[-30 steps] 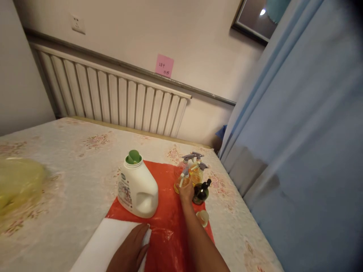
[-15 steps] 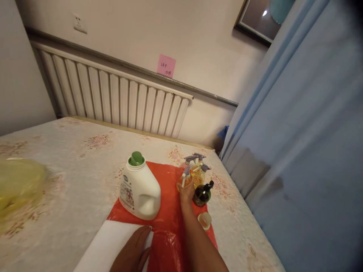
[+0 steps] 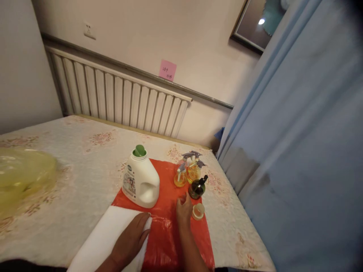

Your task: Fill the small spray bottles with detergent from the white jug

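Head view: the left hand (image 3: 131, 241) lies flat, fingers spread, on a folded white cloth (image 3: 104, 243) at the near edge of the bed, pinning it rather than gripping. The right hand (image 3: 184, 208) hovers loosely open and holds nothing, just beside a small cream cap (image 3: 198, 211) lying mouth-up on the red plastic sheet (image 3: 170, 230); whether a fingertip touches the cap is hard to tell. The sheet seems laid to guard the floral quilted bedspread (image 3: 70, 177) from drips. Beyond the hand stand a dark round glass bottle (image 3: 196, 187) and a cluster of amber spray bottles with grey triggers (image 3: 187, 170), upright and close together. A white detergent jug with a green cap (image 3: 140, 179) stands left of them.
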Tool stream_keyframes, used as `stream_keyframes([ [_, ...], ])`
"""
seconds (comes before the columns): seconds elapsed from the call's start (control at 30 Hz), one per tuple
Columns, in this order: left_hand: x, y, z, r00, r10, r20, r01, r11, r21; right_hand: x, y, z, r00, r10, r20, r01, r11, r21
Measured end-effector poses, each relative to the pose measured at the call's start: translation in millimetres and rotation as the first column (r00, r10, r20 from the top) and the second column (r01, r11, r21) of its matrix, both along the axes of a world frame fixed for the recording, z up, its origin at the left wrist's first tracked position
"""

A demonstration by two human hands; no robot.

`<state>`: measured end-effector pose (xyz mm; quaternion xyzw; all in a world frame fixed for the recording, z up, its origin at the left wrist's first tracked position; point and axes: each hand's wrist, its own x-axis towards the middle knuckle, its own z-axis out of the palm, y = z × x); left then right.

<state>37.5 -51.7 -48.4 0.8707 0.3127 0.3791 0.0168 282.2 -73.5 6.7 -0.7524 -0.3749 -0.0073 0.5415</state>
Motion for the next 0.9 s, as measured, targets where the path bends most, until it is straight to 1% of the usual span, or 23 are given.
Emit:
stream_keyframes([
  [0.1, 0.8, 0.8, -0.1, 1.0, -0.004, 0.003, 0.004, 1.0, 0.002, -18.6, -36.1, 1.2, 0.998, 0.034, -0.05, -0.034, 0.999, -0.01],
  [0.2, 2.3, 0.7, 0.9, 1.0, -0.015, -0.002, 0.015, 0.999, -0.03, -26.2, -69.8, 1.7, 0.99, 0.074, -0.124, -0.076, 0.997, -0.012],
  [0.3, 3.9, -0.3, 4.5, 0.999, -0.037, -0.022, 0.035, 0.996, -0.078, -20.6, -98.7, 1.6, 0.984, 0.06, -0.168, -0.066, 0.997, -0.032],
  [0.4, 4.9, -1.7, 8.8, 0.998, -0.046, -0.041, 0.041, 0.993, -0.113, -9.9, -120.7, -0.5, 0.984, 0.039, -0.175, -0.052, 0.996, -0.071],
  [0.5, 5.3, -3.1, 12.8, 0.998, -0.04, -0.051, 0.033, 0.99, -0.136, -3.6, -136.3, -4.8, 0.985, 0.043, -0.166, -0.06, 0.993, -0.101],
  [0.63, 5.5, -4.5, 17.7, 0.997, -0.052, -0.06, 0.042, 0.986, -0.164, -3.5, -150.3, -12.6, 0.987, 0.052, -0.155, -0.072, 0.989, -0.127],
  [0.77, 5.2, -5.3, 21.5, 0.995, -0.066, -0.075, 0.051, 0.982, -0.182, -4.6, -158.3, -19.6, 0.987, 0.058, -0.148, -0.081, 0.985, -0.15],
  [0.9, 4.1, -6.9, 23.3, 0.994, -0.07, -0.086, 0.053, 0.982, -0.179, -4.7, -160.3, -24.0, 0.988, 0.076, -0.137, -0.098, 0.982, -0.163],
])
